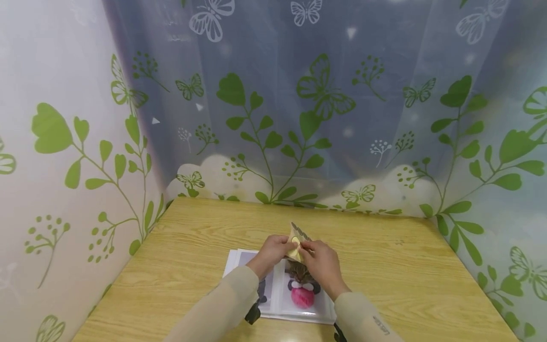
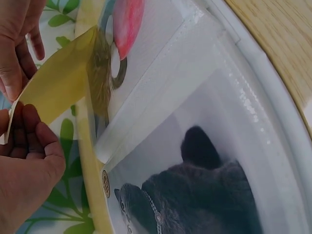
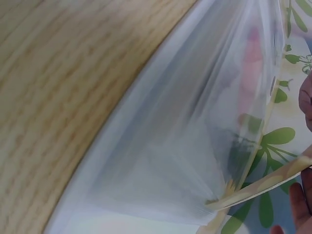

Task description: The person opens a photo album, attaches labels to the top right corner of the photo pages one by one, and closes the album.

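An open photo album (image 1: 278, 304) with clear sleeves lies before me, a cat picture on each page. Over its far edge, my left hand (image 1: 273, 252) and right hand (image 1: 325, 267) both pinch a small tan paper card (image 1: 295, 232) with a brown scalloped border and a yellow oval. The left wrist view shows the card's plain yellowish side (image 2: 63, 73), bent and slanting down to the right page, with the left hand's fingers curled at its upper edge. In the right wrist view the card appears nearly edge-on, its lower end at the clear sleeve (image 3: 161, 180).
The album rests on a wood-grain table (image 1: 192, 228). Curtains (image 1: 273, 95) printed with green leaves and butterflies hang behind the table and along both sides. Dark straps (image 1: 253, 313) show beneath the beige sleeves (image 1: 222, 304).
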Action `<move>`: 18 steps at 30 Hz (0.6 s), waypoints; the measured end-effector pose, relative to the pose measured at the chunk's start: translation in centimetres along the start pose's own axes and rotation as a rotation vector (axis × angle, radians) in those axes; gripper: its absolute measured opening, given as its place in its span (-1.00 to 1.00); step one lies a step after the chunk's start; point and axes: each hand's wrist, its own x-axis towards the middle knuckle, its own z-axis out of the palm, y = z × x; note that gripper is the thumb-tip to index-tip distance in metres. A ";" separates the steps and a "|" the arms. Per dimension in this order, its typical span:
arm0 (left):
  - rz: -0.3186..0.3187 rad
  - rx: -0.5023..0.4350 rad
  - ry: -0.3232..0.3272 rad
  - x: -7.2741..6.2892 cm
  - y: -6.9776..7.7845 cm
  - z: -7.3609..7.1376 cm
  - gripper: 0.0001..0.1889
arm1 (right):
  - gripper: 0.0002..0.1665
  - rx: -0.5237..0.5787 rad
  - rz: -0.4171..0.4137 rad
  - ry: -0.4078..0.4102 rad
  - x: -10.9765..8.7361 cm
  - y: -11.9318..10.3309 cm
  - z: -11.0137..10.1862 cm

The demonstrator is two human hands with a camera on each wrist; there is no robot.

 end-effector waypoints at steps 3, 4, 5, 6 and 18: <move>-0.031 0.013 -0.003 0.0 0.1 -0.1 -0.74 | -0.73 -0.003 0.003 -0.003 0.0 -0.1 0.1; -0.039 0.014 -0.002 -0.1 0.1 -0.1 -0.75 | -0.73 -0.004 0.001 -0.004 0.0 -0.1 0.2; -0.042 0.015 0.000 -0.1 0.1 -0.1 -0.75 | -0.73 -0.003 0.000 -0.003 0.0 -0.1 0.2; -0.037 0.017 0.001 -0.1 0.1 -0.1 -0.76 | -0.74 -0.002 -0.002 0.000 0.0 -0.1 0.2; -0.003 0.002 -0.011 -0.5 0.1 0.0 -0.76 | -0.78 -0.054 -0.026 0.027 0.0 -0.2 0.3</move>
